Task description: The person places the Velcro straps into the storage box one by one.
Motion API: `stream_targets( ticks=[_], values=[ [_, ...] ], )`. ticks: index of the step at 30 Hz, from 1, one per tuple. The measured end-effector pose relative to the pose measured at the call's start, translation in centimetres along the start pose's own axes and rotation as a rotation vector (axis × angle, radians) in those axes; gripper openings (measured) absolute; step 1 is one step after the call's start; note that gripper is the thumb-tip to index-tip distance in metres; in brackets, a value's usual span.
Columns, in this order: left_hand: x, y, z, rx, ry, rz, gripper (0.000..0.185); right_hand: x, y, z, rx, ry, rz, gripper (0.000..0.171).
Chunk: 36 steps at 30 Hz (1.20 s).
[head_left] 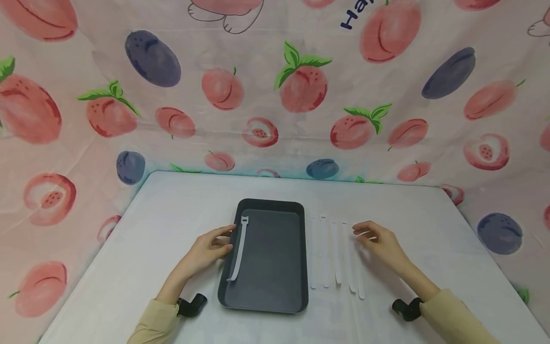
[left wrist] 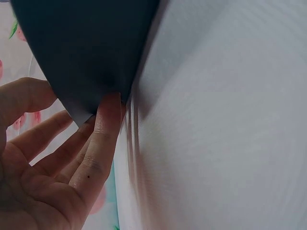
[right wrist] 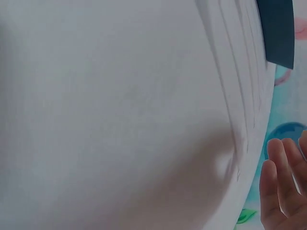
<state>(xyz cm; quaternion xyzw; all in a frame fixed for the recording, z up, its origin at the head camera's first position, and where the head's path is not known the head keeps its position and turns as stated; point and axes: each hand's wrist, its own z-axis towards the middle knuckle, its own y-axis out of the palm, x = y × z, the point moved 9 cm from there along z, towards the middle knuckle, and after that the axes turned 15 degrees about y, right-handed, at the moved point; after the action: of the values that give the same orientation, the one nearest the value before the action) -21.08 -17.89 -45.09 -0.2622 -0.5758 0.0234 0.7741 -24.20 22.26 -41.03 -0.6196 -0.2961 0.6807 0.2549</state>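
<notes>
A dark grey rectangular tray [head_left: 275, 258] lies on the white table. Inside it, along the left wall, is one white strap [head_left: 240, 246] with a slotted head at the far end and a bent near end. My left hand [head_left: 206, 251] is at the tray's left edge, its fingertips [left wrist: 109, 108] touching the outer wall with fingers extended. Several more white straps [head_left: 337, 258] lie side by side to the right of the tray. Over the far end of the rightmost one hovers my right hand [head_left: 380, 241], its fingers loosely bent and nothing held.
The white table [head_left: 185, 191] ends at the back against a fruit-print cloth [head_left: 266, 86], which also hangs along both sides. Black wrist cameras [head_left: 193, 305] are worn at both sleeves, low over the table.
</notes>
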Motion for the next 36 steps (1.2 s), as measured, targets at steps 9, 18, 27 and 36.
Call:
stream_targets(
  ticks=[9,18,27,36],
  values=[
    [0.0,0.1,0.1,-0.001,-0.007,-0.004,0.053,1.3,-0.9,0.9,0.048,0.064,-0.017,0.023],
    [-0.1,-0.1,0.0,0.003,-0.012,0.018,0.053,2.7,-1.0,2.2,0.041,0.126,-0.043,0.023],
    [-0.2,-0.1,0.0,0.0,-0.004,0.03,0.054,4.1,-0.8,3.2,0.003,0.208,-0.06,0.025],
    [0.0,-0.1,0.0,0.005,-0.012,0.064,0.053,4.9,-0.5,4.1,-0.019,0.259,-0.037,0.025]
  ],
)
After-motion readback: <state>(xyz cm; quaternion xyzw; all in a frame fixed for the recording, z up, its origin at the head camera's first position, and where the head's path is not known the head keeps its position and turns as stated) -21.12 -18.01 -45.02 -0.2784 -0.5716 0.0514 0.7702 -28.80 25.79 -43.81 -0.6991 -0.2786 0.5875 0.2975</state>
